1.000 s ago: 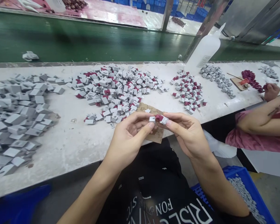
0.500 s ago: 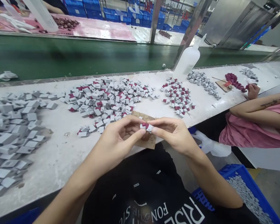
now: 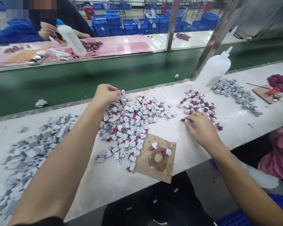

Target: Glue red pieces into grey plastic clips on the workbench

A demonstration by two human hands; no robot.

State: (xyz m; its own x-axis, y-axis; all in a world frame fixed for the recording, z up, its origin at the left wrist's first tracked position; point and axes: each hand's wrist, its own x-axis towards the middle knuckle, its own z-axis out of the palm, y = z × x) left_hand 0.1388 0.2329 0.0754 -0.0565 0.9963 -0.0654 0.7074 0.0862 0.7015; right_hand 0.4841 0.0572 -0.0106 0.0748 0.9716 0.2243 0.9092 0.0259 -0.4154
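My left hand [image 3: 106, 96] reaches to the far edge of a large pile of grey-and-maroon plastic pieces [image 3: 132, 116], its fingertips pinched on a small grey-and-maroon piece [image 3: 121, 91]. At the near edge of a smaller pile of similar pieces [image 3: 198, 102], my right hand [image 3: 201, 128] has its fingers closed around another grey-and-maroon piece [image 3: 184, 120], partly hidden by the fingers. Between the hands lies a brown cardboard sheet [image 3: 165, 174] with a wet patch, a small round cap [image 3: 158, 157] and two loose pieces on it.
Plain grey pieces [image 3: 37, 147] are heaped at the left, beside my left forearm. A white squeeze bottle [image 3: 213, 70] stands behind the right pile near a metal post. Beyond the table runs a green conveyor belt [image 3: 132, 67]; a co-worker [image 3: 68, 18] sits across it.
My hands have parted from the small piece they held together above the cardboard. The left has moved to the large pile's far edge, the right to the smaller pile. The view has shifted.
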